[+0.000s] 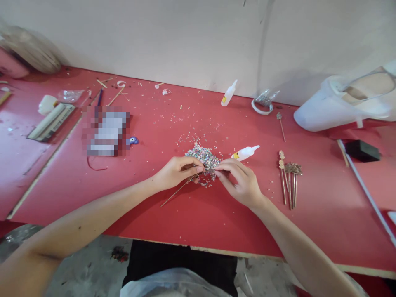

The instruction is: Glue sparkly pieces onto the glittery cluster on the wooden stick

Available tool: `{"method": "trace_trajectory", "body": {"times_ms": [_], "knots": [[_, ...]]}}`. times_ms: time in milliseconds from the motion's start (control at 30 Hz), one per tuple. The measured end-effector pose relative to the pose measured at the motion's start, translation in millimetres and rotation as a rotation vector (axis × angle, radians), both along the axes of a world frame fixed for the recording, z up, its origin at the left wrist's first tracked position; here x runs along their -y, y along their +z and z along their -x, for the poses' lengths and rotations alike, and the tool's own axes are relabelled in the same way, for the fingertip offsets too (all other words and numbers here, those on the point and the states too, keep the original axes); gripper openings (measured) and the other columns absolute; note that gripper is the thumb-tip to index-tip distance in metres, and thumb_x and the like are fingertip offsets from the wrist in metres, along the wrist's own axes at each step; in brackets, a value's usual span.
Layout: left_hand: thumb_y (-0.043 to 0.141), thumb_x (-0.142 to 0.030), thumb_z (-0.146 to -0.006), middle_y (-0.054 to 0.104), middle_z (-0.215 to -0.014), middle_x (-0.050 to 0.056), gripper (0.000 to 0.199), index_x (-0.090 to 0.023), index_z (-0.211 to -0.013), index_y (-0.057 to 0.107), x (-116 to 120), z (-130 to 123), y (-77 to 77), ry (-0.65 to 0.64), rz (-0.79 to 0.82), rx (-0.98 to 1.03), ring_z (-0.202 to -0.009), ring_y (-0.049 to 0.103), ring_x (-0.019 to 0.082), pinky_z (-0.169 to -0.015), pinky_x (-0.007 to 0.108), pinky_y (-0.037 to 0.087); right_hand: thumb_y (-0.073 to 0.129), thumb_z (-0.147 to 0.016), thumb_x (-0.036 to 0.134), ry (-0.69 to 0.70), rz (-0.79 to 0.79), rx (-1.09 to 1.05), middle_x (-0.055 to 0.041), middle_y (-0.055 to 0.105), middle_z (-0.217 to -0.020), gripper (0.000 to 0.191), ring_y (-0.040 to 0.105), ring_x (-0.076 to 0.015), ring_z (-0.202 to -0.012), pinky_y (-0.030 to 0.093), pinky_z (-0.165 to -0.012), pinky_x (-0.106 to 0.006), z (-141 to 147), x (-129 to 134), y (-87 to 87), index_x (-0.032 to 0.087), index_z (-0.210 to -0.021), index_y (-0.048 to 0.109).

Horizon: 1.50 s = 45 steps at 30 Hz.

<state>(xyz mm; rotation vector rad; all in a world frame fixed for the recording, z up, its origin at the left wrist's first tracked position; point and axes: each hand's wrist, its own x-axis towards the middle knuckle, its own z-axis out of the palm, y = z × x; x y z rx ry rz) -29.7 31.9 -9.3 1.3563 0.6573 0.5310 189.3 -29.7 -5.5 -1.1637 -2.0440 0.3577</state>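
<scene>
A pile of small multicoloured chips (202,154) lies on the red table in front of me. My left hand (181,171) pinches a thin brown stick (175,195), which slants down to the left from the fingers. On the pile's right side, my right hand (238,179) has its fingertips closed near the stick's upper end, on something too small to make out. Just beyond that hand a white glue bottle (244,154) lies on its side. Several finished-looking sticks with decorated heads (289,185) rest to the right.
A second glue bottle (229,94) and a white ring with a plastic bag (262,106) are by the wall. A white bucket (324,105) and black block (361,150) sit right. Leftward are a blurred rectangular item (109,133) and a long box (52,123).
</scene>
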Motion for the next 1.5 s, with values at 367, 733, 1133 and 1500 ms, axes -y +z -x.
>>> {"method": "trace_trajectory", "body": {"times_ms": [367, 733, 1133, 1500], "knots": [[0.058, -0.033, -0.089, 0.064, -0.075, 0.002, 0.022, -0.013, -0.087, 0.065, -3, 2, 3.8, -0.130, -0.129, -0.062, -0.069, 0.063, 0.011, -0.068, 0.022, 0.049, 0.057, -0.086, 0.010, 0.079, -0.151, 0.061, -0.0065, 0.067, -0.090, 0.020, 0.063, -0.0188, -0.082, 0.053, -0.074, -0.036, -2, -5, 0.2, 0.021, -0.102, 0.060], [0.057, -0.028, -0.090, 0.065, -0.079, 0.004, 0.019, -0.012, -0.088, 0.065, -10, 7, 4.7, -0.265, -0.182, -0.045, -0.073, 0.063, 0.012, -0.072, 0.024, 0.050, 0.059, -0.085, 0.007, 0.173, -0.267, 0.136, -0.0036, 0.070, -0.094, 0.028, 0.063, -0.0197, -0.088, 0.051, -0.081, -0.041, -9, -7, -1.8, 0.025, -0.107, 0.061], [0.057, -0.026, -0.089, 0.067, -0.084, 0.006, 0.017, -0.012, -0.090, 0.066, -13, 10, 3.6, -0.322, -0.215, -0.028, -0.075, 0.063, 0.013, -0.073, 0.025, 0.051, 0.061, -0.084, 0.006, 0.230, -0.345, 0.273, -0.0025, 0.070, -0.100, 0.031, 0.062, -0.0193, -0.096, 0.052, -0.090, -0.042, -13, 1, 5.8, 0.025, -0.109, 0.065], [0.057, -0.026, -0.089, 0.066, -0.081, 0.006, 0.017, -0.011, -0.089, 0.066, -13, 10, 5.2, -0.340, -0.175, -0.019, -0.074, 0.061, 0.012, -0.072, 0.024, 0.050, 0.059, -0.086, 0.007, 0.258, -0.349, 0.296, -0.0021, 0.071, -0.098, 0.033, 0.064, -0.0196, -0.093, 0.054, -0.085, -0.042, -12, 0, 11.6, 0.027, -0.111, 0.065]]}}
